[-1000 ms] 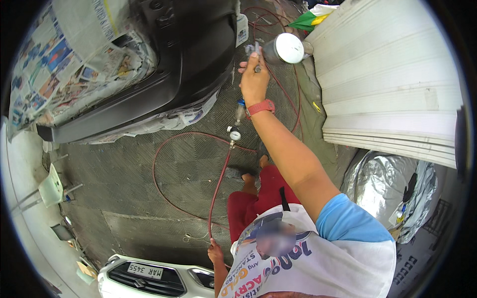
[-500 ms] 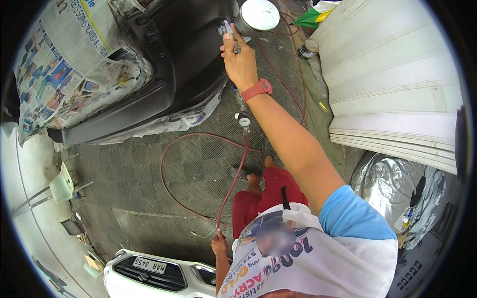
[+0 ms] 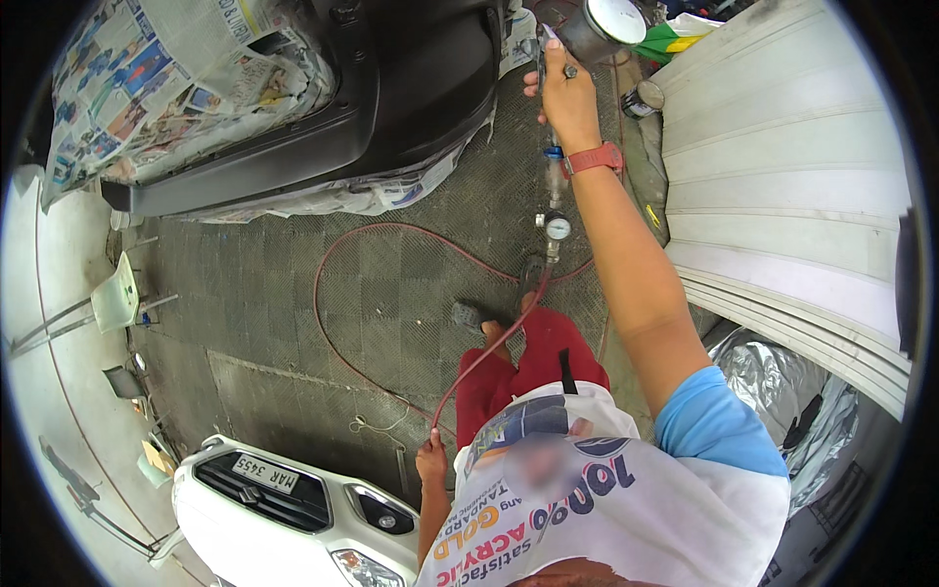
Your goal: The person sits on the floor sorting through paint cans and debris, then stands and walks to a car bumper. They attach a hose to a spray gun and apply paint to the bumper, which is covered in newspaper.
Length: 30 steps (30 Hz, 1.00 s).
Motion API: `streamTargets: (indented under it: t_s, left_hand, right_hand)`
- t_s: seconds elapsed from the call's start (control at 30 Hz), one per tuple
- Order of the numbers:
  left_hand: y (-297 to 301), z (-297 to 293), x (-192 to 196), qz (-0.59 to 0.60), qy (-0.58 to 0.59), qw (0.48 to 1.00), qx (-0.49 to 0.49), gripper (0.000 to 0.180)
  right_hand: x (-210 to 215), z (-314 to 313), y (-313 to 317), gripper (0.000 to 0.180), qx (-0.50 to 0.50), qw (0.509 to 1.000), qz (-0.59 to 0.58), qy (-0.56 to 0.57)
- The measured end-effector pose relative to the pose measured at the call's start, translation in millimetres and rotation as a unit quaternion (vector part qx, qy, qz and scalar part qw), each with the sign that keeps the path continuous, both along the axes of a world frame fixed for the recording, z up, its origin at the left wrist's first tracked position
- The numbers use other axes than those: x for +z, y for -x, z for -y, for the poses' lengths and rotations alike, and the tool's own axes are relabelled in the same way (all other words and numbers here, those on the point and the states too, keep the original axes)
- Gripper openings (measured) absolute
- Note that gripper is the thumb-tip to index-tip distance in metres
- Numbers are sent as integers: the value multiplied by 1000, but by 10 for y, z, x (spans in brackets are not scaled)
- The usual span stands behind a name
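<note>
My right hand (image 3: 571, 106), with a red watch on the wrist, is closed round the grip of a spray gun (image 3: 570, 71). A grey cup with a white lid (image 3: 614, 20) tops the gun. Below the grip hang a clear fitting and a round pressure gauge (image 3: 558, 228). From there a red air hose (image 3: 486, 350) runs down to my left hand (image 3: 431, 461), whose fingers are wrapped round it by my hip. The gun is just off the right end of a matte black car bumper (image 3: 430, 88). Its nozzle is hard to make out.
Newspaper (image 3: 127, 88) covers the area beside and under the bumper. The hose loops over the dark matted floor (image 3: 264, 293). A white car (image 3: 284, 499) stands at lower left, a pale chair (image 3: 115, 293) at left. A paint can (image 3: 643, 99) sits by the white panelled shutter (image 3: 782, 147).
My right hand has carried the spray gun to the right, away from the bumper's face and past its end. The gauge and hose swung along. My left hand keeps its hold on the hose.
</note>
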State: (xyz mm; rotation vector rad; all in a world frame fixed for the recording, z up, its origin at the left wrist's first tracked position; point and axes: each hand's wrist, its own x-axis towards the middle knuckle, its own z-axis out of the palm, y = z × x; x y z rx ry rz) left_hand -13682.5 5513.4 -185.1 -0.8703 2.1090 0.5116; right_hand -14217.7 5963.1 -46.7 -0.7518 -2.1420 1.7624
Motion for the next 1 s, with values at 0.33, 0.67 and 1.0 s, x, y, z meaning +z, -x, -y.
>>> streamTargets:
  t_s: [0.33, 0.67, 1.0]
  left_hand:
    - [-56, 38, -40, 29, 21, 999, -7, 83]
    - [188, -301, -52, -12, 9, 997, -72, 72]
    - [71, -199, -56, -34, -3, 999, 31, 76]
  right_hand:
    - [334, 870, -480, 59, 259, 963, 7, 74]
    - [-212, 89, -353, 59, 150, 987, 50, -7]
    - [-842, -1, -419, 55, 29, 999, -8, -17]
